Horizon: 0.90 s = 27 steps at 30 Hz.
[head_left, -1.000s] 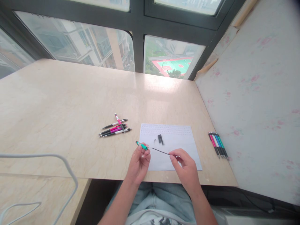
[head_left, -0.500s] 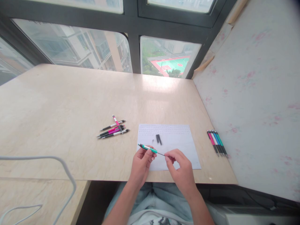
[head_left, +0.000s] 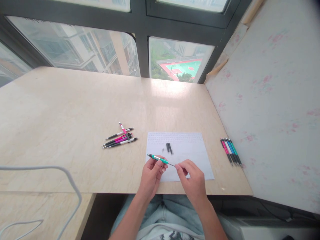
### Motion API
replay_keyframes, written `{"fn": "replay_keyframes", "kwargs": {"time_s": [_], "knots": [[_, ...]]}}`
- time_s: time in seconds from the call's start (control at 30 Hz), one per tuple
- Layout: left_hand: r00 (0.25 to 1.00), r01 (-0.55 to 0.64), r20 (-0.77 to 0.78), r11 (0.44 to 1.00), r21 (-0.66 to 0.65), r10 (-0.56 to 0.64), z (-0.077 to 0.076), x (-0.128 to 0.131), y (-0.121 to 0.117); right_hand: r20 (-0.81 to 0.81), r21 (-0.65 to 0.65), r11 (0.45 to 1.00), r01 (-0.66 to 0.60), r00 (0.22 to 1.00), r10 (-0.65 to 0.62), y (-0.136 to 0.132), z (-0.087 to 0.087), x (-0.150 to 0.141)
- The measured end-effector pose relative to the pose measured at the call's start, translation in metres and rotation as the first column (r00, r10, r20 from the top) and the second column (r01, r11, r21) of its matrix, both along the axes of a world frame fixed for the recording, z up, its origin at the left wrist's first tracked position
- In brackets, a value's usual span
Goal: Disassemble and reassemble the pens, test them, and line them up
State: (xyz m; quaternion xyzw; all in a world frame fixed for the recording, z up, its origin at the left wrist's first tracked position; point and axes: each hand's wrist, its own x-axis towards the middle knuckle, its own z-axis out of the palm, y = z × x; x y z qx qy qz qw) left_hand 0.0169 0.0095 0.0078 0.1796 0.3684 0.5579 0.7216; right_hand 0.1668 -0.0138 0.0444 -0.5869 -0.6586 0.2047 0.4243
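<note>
My left hand (head_left: pixel 153 173) is closed on the green barrel of a ballpoint pen (head_left: pixel 160 159), held over the paper's near left part. Out of the barrel's right end sticks a thin dark refill (head_left: pixel 171 164). The fingertips of my right hand (head_left: pixel 191 175) pinch that refill's outer end. On the white sheet of paper (head_left: pixel 190 150), which has rows of writing along its top, lie two black pen parts (head_left: pixel 169 148). Beside them is a tiny metallic piece (head_left: pixel 163 149), too small to make out clearly.
A loose pile of pens (head_left: pixel 120 141) in pink, purple and white lies left of the paper. Several pens (head_left: pixel 230 151) lie side by side near the papered wall (head_left: pixel 275 110). A pale cable (head_left: pixel 67 175) loops over the table (head_left: pixel 75 116) at left.
The refill has gone from outside the green barrel to mostly inside it. My hands have come closer together, the barrel turning side-on. During the last half second they have barely moved.
</note>
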Motion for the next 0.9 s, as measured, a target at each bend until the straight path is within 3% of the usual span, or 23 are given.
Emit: {"fn": "replay_keyframes", "kwargs": {"time_s": [0.23, 0.4, 0.5, 0.57, 0.63, 0.73, 0.9], "knots": [[0.997, 0.022, 0.079, 0.998, -0.054, -0.018, -0.001, -0.001, 0.001, -0.097, -0.090, 0.996, 0.002, 0.995, -0.010, 0.002, -0.003, 0.000], [0.983, -0.013, 0.183, 0.994, -0.112, 0.034, -0.002, -0.004, 0.006, -0.358, -0.177, 0.965, -0.191, 0.926, 0.118, 0.003, -0.006, 0.002], [0.968, -0.056, 0.234, 0.987, -0.151, 0.091, -0.002, -0.007, 0.009, -0.426, -0.266, 0.948, -0.172, 0.903, 0.045, 0.009, -0.020, 0.008], [0.962, -0.070, 0.253, 0.985, -0.155, 0.108, -0.003, -0.009, 0.009, -0.252, -0.281, 0.959, -0.038, 0.967, -0.036, 0.017, -0.031, 0.012], [0.963, -0.064, 0.250, 0.989, -0.137, 0.097, -0.004, -0.009, 0.008, -0.020, -0.224, 0.974, 0.028, 0.999, -0.033, 0.026, -0.041, 0.015], [0.979, -0.036, 0.197, 0.994, -0.099, 0.055, -0.006, -0.008, 0.006, 0.221, -0.183, 0.983, 0.021, 0.975, 0.020, 0.037, -0.047, 0.016], [0.989, -0.008, 0.145, 0.997, -0.072, 0.018, -0.007, -0.006, 0.004, 0.402, -0.205, 0.978, 0.034, 0.914, 0.053, 0.047, -0.042, 0.011]]}}
